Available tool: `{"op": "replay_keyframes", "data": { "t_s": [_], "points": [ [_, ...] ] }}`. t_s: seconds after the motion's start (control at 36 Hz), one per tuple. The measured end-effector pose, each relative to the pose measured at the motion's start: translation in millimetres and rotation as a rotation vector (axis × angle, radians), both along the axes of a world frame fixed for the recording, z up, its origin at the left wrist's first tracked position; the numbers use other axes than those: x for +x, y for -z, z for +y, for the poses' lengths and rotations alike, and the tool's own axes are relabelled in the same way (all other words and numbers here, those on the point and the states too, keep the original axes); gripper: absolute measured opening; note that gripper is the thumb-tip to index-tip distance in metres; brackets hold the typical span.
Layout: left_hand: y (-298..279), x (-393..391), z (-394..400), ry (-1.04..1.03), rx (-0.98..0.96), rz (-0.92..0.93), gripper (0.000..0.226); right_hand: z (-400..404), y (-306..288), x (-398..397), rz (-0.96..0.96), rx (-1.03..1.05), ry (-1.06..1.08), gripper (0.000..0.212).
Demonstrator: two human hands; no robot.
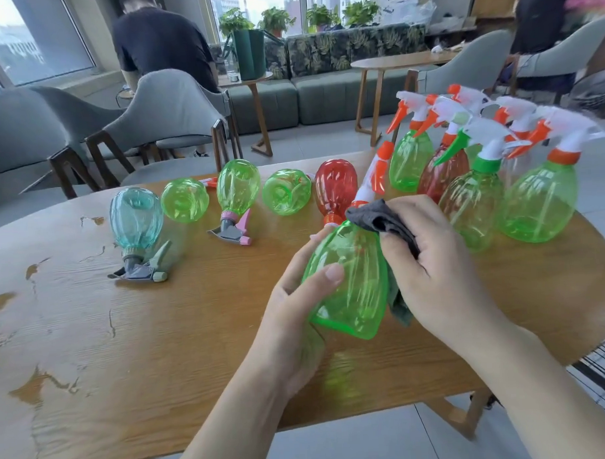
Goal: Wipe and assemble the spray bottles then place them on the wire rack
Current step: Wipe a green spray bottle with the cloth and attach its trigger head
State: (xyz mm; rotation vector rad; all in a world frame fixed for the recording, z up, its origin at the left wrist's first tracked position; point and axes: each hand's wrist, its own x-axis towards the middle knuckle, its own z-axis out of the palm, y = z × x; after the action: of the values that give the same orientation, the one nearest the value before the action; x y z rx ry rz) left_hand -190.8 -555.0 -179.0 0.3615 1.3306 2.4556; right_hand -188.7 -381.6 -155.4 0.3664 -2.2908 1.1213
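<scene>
Left hand cradles the green bottle from below, thumb across its front, fingers curled round the body, base toward the camera, neck pointing away, lifted over the table near its near edge, right of centre. Right hand pinches the grey cloth bunched against the bottle's right flank and shoulder; cloth tail hangs under the palm. Orange-and-white sprayer looks seated on the neck, though the cloth hides the collar.

Step in hand, my read: wiping. Do it well by rotating the bottle with the left while the cloth runs neck to base, so no flank is missed; keep grip light, the thin plastic will likely dent.

Far edge, left to centre: unwiped bottles lying down, teal bottle, pink-trigger bottle, red bottle. Far right corner: upright assembled bottles. Wire rack seems just off the right edge, partly cut off.
</scene>
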Motion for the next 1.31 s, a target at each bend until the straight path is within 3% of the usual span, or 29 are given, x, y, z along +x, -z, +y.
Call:
{"op": "replay_keyframes", "data": {
  "t_s": [0.19, 0.36, 0.61, 0.81, 1.0, 1.17, 1.31],
  "points": [
    [-1.1, 4.3, 2.0, -0.104, -0.026, -0.025, 0.064, -2.9, 6.9, 13.8, 0.134, 0.138, -0.044, 0.032],
    [6.8, 2.4, 1.5, -0.161, -0.037, -0.036, 0.064, -2.5, 14.7, 26.6, 0.189, 0.208, -0.082, 0.035],
    [7.7, 4.3, 5.0, -0.253, -0.124, 0.022, 0.045, -6.7, 20.2, 29.3, 0.237, 0.201, -0.097, 0.037],
    [6.0, 0.7, 2.1, -0.269, -0.05, 0.022, 0.056, 0.7, 25.2, 25.7, 0.255, 0.18, -0.009, 0.034],
    [8.1, 0.0, 4.3, -0.257, -0.062, -0.001, 0.053, -13.4, 26.6, 31.7, 0.261, 0.137, -0.068, 0.037],
    [11.0, -3.1, -3.0, -0.173, 0.003, -0.151, 0.075, -19.9, 35.3, 38.5, 0.347, 0.252, -0.17, 0.034],
    [8.4, -2.4, 1.7, -0.147, 0.005, -0.124, 0.074, -10.6, 30.6, 30.1, 0.314, 0.222, -0.066, 0.036]
  ]
}}
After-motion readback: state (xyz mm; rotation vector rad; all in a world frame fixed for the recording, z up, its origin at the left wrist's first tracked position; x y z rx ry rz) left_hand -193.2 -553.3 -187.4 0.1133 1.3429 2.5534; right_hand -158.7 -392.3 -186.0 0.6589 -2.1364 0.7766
